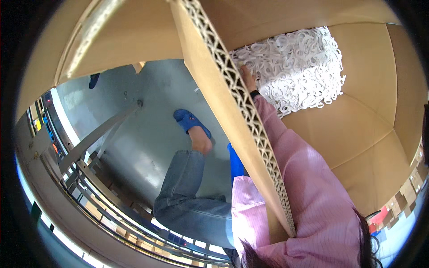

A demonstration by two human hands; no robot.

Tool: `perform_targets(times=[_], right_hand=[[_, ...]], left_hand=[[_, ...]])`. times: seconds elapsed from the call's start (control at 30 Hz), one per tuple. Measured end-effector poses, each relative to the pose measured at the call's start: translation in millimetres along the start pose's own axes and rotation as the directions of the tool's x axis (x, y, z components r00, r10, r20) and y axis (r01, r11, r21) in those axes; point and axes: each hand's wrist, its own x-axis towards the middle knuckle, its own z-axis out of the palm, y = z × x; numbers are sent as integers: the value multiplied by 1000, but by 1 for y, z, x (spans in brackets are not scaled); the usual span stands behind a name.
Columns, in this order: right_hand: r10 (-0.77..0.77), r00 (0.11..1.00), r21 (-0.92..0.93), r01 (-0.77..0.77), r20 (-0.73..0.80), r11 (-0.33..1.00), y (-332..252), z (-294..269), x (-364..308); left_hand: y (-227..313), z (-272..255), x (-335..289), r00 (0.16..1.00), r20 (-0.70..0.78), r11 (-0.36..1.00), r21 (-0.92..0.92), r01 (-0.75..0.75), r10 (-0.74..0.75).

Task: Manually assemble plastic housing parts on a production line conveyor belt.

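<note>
My right arm, in a pink striped sleeve with a dark band at the wrist, reaches over a thick corrugated cardboard wall into a large box. My right hand is beside the inner face of that wall, at the near-left edge of a pile of small white ring-shaped pieces. Its fingers are partly hidden by the wall and the pieces, so I cannot make out whether they grip anything. My left hand does not show; a pink cloth part lies on the outer side of the wall.
Bare cardboard floor surrounds the pile. Outside the box, my jeans leg and a blue clog rest on the grey floor. Metal frame rails stand at the left. Several cartons sit far right.
</note>
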Motion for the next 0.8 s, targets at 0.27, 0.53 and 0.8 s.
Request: perform_targets(times=[0.27, 0.53, 0.8], right_hand=[[369, 924, 483, -370, 102, 793, -80, 44, -35], [306, 946, 544, -314, 109, 778, -177, 52, -41], [345, 891, 688, -448, 295, 571, -198, 45, -61]], left_hand=[[-5, 1, -10, 999, -33, 1000, -8, 18, -18], [-9, 0, -6, 1000, -8, 999, 26, -29, 29], [4, -2, 5, 991, -98, 993, 86, -82, 90]])
